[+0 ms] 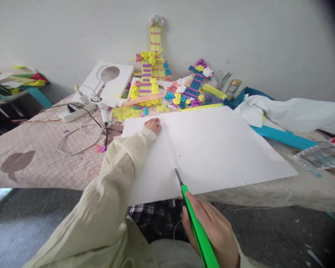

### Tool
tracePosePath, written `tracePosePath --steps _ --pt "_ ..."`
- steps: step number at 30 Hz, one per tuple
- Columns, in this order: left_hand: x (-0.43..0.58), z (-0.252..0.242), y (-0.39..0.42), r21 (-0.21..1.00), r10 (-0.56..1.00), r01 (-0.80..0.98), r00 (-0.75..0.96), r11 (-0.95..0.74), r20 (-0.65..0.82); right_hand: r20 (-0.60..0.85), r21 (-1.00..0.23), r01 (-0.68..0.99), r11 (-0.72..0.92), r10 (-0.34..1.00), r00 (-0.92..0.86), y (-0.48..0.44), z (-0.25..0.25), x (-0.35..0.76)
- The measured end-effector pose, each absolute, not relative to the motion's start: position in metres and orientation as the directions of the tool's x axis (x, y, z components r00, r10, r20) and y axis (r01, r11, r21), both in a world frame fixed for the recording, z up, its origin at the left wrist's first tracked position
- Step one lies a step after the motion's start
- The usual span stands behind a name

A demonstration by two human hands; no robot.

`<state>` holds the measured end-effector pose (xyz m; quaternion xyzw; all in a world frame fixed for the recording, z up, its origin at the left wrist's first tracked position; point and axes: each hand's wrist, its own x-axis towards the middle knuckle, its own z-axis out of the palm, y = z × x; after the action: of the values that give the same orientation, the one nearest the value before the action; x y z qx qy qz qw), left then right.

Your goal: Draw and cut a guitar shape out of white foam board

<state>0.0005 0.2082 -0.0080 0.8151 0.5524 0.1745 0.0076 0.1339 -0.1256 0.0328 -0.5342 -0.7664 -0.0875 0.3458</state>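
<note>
A large white board (pixel 217 149) lies across the table's front edge, with a lengthwise line or cut running from its far edge towards me. My right hand (pixel 212 227) is wrapped round a green utility knife (pixel 197 223). The knife's dark blade is out, and its tip rests at or just above the board beside the line; contact is hard to tell. At the far left part of the board, my left hand (pixel 153 125) lies flat just left of the line, fingers stretched out.
Decorated guitar shapes with paper flowers (pixel 150 74) lean at the wall. Left of the board are a glue gun (pixel 104 111), cables and a power strip (pixel 78 112). A cut-out white board (pixel 100 83) stands behind. A clear plastic bottle (pixel 324 154) and blue strip (pixel 284 137) lie right.
</note>
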Motion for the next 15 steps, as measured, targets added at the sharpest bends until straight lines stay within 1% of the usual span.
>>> tracePosePath --steps 6,15 --pt "0.001 -0.006 0.208 0.201 0.909 0.903 0.324 -0.380 0.262 0.657 -0.207 0.881 0.426 0.728 -0.198 -0.140 0.029 0.137" --pt "0.000 -0.005 0.207 0.186 0.907 0.905 0.330 -0.382 0.260 0.636 -0.219 0.870 0.442 0.740 -0.216 -0.167 0.028 0.143"
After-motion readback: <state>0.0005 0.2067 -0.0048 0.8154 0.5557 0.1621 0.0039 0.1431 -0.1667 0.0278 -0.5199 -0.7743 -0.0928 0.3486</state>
